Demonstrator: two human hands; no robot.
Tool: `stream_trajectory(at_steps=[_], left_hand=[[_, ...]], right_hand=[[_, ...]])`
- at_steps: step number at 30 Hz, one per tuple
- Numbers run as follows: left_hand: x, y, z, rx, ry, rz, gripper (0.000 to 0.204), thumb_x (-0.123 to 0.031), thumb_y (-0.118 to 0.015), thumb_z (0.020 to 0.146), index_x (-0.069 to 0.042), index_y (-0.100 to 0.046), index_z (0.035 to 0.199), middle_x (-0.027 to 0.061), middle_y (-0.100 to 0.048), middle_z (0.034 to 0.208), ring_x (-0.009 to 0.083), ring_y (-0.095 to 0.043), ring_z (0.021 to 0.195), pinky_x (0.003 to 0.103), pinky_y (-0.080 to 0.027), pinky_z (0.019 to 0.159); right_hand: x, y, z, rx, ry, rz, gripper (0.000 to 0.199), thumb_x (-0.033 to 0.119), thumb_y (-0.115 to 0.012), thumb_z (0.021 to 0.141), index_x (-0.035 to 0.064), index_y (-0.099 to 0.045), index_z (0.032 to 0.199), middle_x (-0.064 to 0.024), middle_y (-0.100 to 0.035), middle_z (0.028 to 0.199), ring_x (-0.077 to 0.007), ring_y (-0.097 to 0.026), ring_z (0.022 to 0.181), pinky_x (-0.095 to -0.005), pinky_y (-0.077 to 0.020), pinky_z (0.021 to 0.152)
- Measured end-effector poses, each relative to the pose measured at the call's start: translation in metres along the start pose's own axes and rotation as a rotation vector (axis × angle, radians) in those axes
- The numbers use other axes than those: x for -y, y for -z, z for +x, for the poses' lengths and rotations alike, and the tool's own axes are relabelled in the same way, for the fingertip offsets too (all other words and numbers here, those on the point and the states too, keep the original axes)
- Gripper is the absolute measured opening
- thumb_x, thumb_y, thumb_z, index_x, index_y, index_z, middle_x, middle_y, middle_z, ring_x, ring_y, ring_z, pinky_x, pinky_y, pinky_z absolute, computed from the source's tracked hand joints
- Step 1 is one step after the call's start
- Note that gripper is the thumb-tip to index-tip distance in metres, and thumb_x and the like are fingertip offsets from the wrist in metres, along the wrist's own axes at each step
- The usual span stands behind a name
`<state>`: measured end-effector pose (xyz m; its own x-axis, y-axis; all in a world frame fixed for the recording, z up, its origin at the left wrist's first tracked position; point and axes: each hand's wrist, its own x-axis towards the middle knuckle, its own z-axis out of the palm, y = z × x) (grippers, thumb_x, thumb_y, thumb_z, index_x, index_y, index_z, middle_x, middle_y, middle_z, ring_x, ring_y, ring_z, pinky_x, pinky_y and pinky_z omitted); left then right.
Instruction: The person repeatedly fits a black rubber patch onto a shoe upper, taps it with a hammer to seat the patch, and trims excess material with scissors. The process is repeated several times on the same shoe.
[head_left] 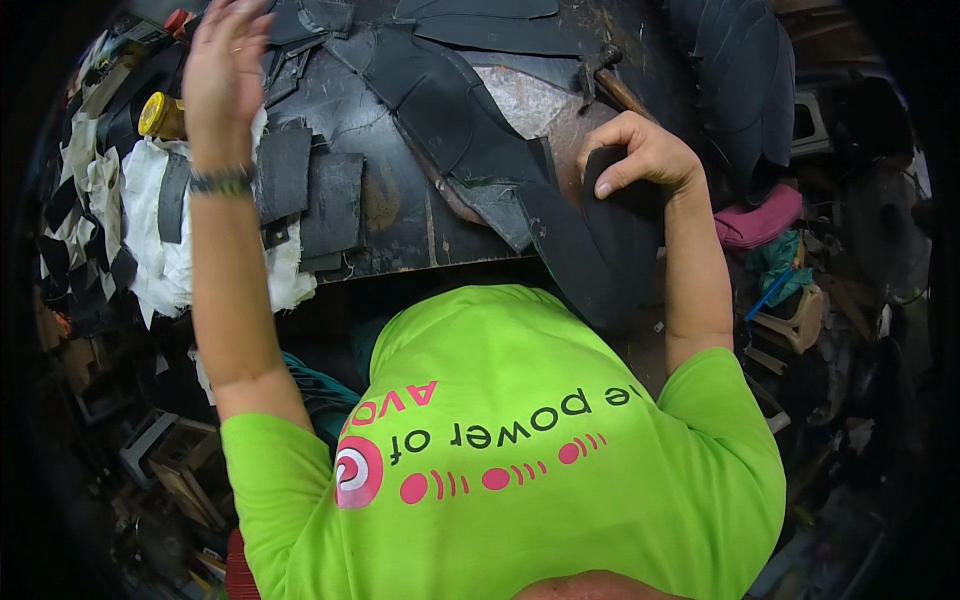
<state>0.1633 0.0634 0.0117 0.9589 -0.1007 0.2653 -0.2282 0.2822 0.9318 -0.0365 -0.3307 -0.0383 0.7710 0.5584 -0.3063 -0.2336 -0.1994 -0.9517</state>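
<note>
My right hand (645, 155) is closed on the edge of a black, flexible sheet piece (610, 235), thumb on top and fingers curled around it. The piece hangs over the table's near edge on the right. Raised over the far left of the table, my left hand (230, 60) has its fingers stretched out, slightly blurred, with nothing visible in them. A claw-like hammer (625, 92) with a wooden handle lies just beyond my right hand. Large black cut pieces (450, 110) stretch across the table's middle, beside a grey, worn patch (520, 100).
Smaller black scraps (330, 205) and white cloth (155, 235) lie at the left, near a yellow-lidded jar (162, 116). A stack of dark shaped pieces (740, 90) stands at the far right. A pink item (760, 217) and a wooden frame (795, 320) sit below it.
</note>
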Motion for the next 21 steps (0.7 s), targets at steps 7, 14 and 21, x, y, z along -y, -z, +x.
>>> stream_trajectory(at_steps=[7, 14, 21], left_hand=[[0.042, -0.112, -0.202, 0.689, -0.007, 0.390, 0.032, 0.004, -0.069, 0.084, -0.003, -0.071, 0.115, 0.0101, -0.071, 0.113, 0.0239, -0.068, 0.108, 0.034, -0.055, 0.090], [0.060, -0.112, -0.224, 0.764, -0.277, 0.487, 0.040, 0.007, -0.074, 0.074, -0.004, -0.068, 0.112, 0.0111, -0.067, 0.121, 0.0319, -0.066, 0.110, 0.039, -0.055, 0.093], [0.050, -0.098, -0.223, 0.867, -0.227, 0.545, 0.057, -0.003, -0.081, 0.069, -0.004, -0.063, 0.122, 0.0138, -0.063, 0.126, 0.0340, -0.063, 0.115, 0.041, -0.053, 0.096]], right_hand=[[0.020, -0.012, -0.008, 0.109, 0.135, 0.003, 0.030, 0.005, -0.087, 0.068, -0.0030, -0.073, 0.093, -0.0031, -0.071, 0.086, -0.0121, -0.064, 0.081, -0.0270, -0.0506, 0.079], [0.028, -0.034, -0.014, -0.025, -0.023, -0.040, 0.040, 0.006, -0.087, 0.068, -0.0021, -0.071, 0.104, -0.0029, -0.072, 0.093, -0.0102, -0.063, 0.087, -0.0270, -0.0500, 0.083], [0.030, -0.047, -0.002, -0.124, -0.051, -0.158, 0.048, 0.009, -0.088, 0.069, -0.0028, -0.070, 0.111, -0.0054, -0.073, 0.098, -0.0121, -0.064, 0.091, -0.0279, -0.0505, 0.087]])
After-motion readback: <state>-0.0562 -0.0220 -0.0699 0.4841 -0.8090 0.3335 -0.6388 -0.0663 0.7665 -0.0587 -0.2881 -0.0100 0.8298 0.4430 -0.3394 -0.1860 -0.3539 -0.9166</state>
